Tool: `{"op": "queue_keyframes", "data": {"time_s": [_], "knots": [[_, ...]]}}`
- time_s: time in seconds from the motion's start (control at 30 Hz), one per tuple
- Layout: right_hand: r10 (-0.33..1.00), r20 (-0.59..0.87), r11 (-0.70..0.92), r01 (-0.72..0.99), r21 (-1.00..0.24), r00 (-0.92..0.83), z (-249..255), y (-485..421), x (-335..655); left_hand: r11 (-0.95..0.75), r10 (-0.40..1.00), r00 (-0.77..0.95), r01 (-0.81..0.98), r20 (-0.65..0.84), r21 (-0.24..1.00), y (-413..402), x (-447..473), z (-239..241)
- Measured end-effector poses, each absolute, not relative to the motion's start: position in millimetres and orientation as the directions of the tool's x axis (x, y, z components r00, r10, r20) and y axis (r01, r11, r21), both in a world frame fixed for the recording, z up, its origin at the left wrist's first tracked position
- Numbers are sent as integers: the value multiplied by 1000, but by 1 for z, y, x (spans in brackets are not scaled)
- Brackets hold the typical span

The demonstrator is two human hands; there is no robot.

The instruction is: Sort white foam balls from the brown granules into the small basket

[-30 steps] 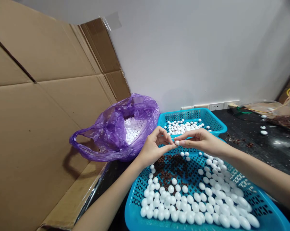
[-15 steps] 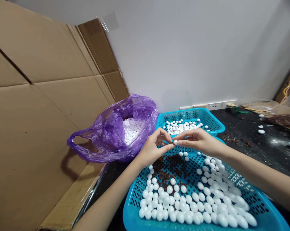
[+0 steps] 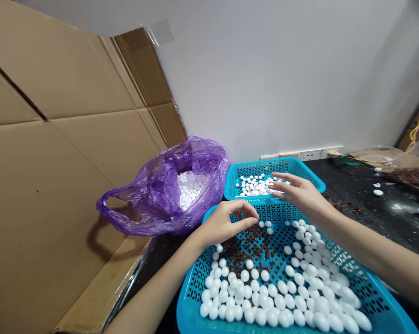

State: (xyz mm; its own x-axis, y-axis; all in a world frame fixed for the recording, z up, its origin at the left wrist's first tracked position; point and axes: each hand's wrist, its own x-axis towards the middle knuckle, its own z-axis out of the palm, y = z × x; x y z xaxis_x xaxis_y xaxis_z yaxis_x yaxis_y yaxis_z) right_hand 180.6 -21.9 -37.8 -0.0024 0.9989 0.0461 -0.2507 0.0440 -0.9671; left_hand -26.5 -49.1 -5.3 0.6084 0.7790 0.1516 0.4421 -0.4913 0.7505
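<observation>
My left hand [image 3: 230, 222] is over the left side of the near blue plastic basket [image 3: 195, 297], thumb and fingertip closed in a pinch. What the pinch holds, if anything, is too small to make out. Beneath it, small dark-brown bits [image 3: 246, 250] lie on the basket floor. Many white egg-shaped beads [image 3: 282, 301] fill the front and right of this basket. My right hand [image 3: 298, 192] reaches over the far blue basket [image 3: 313, 178], its fingers spread apart. White beads [image 3: 254, 184] lie in that basket just beyond and below the fingertips.
A purple plastic bag [image 3: 150, 204] with small white beads inside stands left of the baskets. A large cardboard sheet [image 3: 56, 185] rises at the left. On the black table [image 3: 355, 190] lie loose beads, brown crumbs and a clear bag of brown material [image 3: 411, 176]. Wall sockets [image 3: 310, 155] are behind.
My hands, which met at a white bead, have parted. The right has moved to the far basket and its fingers have opened; the left has dropped slightly, fingers still pinched.
</observation>
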Motion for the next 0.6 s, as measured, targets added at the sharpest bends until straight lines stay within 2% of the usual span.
{"op": "queue_keyframes", "data": {"time_s": [0.17,0.33,0.43,0.6], "knots": [[985,146,140,-67,-988,-95,-33,-24,180,-478,787,585,372,199,796,-49,-29,-3],[866,243,359,206,-910,-437,-31,-34,177,-354,733,653,129,189,926,-51,-34,-1],[714,149,530,391,-752,-684,-26,-44,178,-287,656,739,59,152,956,-51,-35,0],[643,47,622,486,-613,-764,-22,-52,181,-291,583,790,-13,188,957,-59,-30,20]]}}
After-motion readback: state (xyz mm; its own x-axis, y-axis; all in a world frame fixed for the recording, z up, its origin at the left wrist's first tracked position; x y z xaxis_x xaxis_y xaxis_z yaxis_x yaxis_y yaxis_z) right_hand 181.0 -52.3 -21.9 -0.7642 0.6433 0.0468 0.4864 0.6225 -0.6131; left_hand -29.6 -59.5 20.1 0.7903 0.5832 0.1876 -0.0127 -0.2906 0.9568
